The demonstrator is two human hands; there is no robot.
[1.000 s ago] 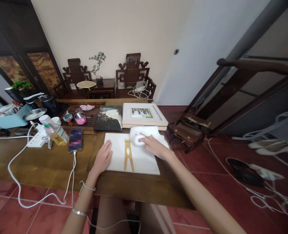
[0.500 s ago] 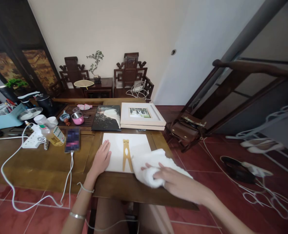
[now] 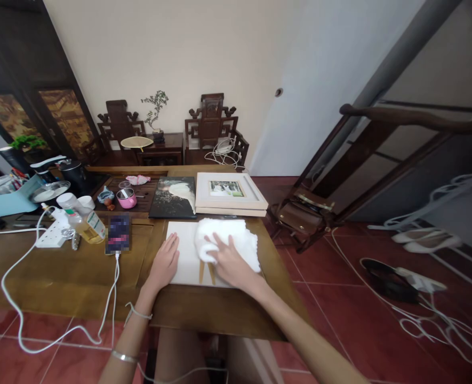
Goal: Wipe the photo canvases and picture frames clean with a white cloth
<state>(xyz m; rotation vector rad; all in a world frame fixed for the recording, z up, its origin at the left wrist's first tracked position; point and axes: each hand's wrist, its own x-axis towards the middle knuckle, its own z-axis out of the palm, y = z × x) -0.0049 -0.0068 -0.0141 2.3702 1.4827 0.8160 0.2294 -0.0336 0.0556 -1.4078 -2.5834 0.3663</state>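
Observation:
A white square board [image 3: 185, 255] with a gold clothespin-shaped figure lies flat near the front edge of the wooden table [image 3: 79, 266]. My left hand [image 3: 164, 263] lies flat with fingers stretched out on the board's left edge. My right hand [image 3: 228, 262] presses a bunched white cloth [image 3: 228, 239] onto the middle of the board, its fingers closed on the cloth. The cloth hides the upper part of the gold figure.
Behind the board lie a dark picture [image 3: 174, 197] and a white framed photo [image 3: 228, 190]. To the left are a phone [image 3: 118, 233] on a white cable, a power strip [image 3: 52, 234], a bottle [image 3: 84, 225], a pink pot [image 3: 126, 198]. Carved chairs stand behind; cables cross the red floor.
My right hand swept the cloth from the board's far right corner down off its near right edge, then back up onto the board's middle. My left hand stayed on the left edge.

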